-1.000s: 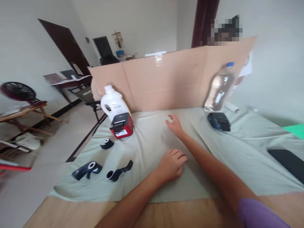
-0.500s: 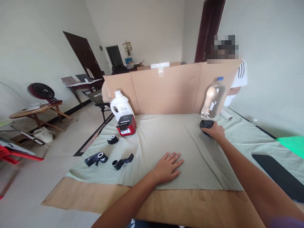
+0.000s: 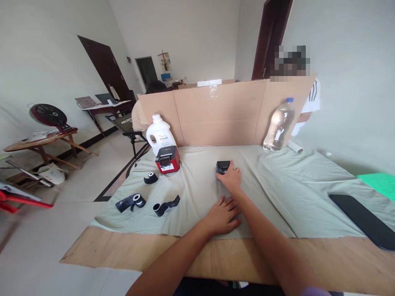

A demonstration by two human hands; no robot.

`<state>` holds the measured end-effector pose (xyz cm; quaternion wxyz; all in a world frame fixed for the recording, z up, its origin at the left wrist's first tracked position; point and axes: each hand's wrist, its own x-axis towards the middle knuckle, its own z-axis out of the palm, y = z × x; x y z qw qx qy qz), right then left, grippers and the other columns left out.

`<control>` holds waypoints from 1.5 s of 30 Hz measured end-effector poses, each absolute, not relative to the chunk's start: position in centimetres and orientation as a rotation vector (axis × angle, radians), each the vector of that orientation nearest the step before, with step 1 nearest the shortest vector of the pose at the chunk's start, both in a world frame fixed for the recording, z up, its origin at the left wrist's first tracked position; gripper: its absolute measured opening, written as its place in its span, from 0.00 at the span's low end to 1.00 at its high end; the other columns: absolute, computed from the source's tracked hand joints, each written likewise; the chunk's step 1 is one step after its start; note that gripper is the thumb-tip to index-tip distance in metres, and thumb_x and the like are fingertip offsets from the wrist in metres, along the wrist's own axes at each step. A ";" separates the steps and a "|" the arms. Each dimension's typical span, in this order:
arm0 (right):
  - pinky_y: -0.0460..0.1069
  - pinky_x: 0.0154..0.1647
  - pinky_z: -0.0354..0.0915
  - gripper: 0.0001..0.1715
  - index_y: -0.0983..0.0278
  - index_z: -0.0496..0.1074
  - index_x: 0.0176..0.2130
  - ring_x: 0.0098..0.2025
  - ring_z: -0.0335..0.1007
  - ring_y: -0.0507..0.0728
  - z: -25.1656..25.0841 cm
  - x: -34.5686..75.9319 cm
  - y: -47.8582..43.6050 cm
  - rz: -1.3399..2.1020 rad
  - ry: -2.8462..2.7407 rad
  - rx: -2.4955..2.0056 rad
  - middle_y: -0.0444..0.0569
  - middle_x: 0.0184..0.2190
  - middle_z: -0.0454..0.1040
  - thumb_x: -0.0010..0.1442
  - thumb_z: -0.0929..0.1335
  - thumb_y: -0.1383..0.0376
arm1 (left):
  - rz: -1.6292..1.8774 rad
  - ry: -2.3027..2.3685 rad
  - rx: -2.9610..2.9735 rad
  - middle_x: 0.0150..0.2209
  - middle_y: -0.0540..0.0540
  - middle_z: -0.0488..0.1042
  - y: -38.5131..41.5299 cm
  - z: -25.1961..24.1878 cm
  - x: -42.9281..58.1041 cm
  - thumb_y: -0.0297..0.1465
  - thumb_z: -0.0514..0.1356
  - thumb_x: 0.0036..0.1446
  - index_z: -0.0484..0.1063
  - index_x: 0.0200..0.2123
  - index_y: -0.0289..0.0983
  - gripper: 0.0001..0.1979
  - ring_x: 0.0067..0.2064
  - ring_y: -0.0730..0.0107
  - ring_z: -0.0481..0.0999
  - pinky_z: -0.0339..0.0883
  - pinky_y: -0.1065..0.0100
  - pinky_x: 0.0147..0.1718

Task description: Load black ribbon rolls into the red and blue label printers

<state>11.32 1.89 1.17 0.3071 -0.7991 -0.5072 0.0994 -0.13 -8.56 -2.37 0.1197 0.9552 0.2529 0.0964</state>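
Two bare hands work over the pale cloth [image 3: 197, 164]: the right hand [image 3: 233, 179] grips a small black box [image 3: 221, 165] from its near side, while the left hand [image 3: 224, 217] lies just below it, palm down, fingers spread, holding nothing. That box sits near the middle of the cloth; from where I stand I can't tell whether it rests there or is slightly raised. As I judge it, getting hold of the box is done; the three dark rolls [image 3: 158, 209] off to the left lie loosely unwound, touched by neither hand. Behind them sits a red box [image 3: 169, 164], with a white jug [image 3: 162, 135] just behind it. Farther out, a clear bottle [image 3: 278, 128] stands at the back right, before the cardboard [image 3: 222, 115], and a black slab [image 3: 362, 220] lies near the right edge.
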 end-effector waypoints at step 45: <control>0.49 0.28 0.50 0.22 0.60 0.55 0.23 0.24 0.54 0.54 -4.3 19.6 2.8 0.482 -1.316 -1.522 0.41 0.18 0.59 0.62 0.59 0.50 | 0.750 0.464 2.733 0.39 0.53 0.81 -5.5 -9.1 2.3 0.43 0.56 0.67 0.76 0.41 0.45 0.12 0.44 0.75 0.77 0.62 0.71 0.48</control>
